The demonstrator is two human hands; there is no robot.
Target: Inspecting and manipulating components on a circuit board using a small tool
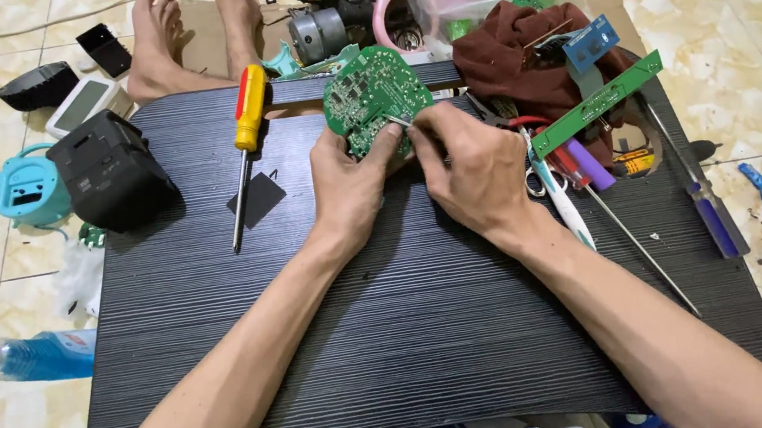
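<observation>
A round green circuit board (373, 94) stands tilted on the far part of a dark lap table (411, 332). My left hand (347, 185) grips its lower left edge with thumb and fingers. My right hand (474, 168) pinches the board's lower right edge, and a thin metal pin or lead shows at my fingertips. Both forearms lie across the table towards me.
A yellow and red screwdriver (247, 143) and a black box (110, 170) lie left of the board. At right are a long green strip board (596, 103), a maroon cloth (515, 57), several screwdrivers and scissors. Bare feet (196, 32), a motor and a teal part rest on the tiled floor.
</observation>
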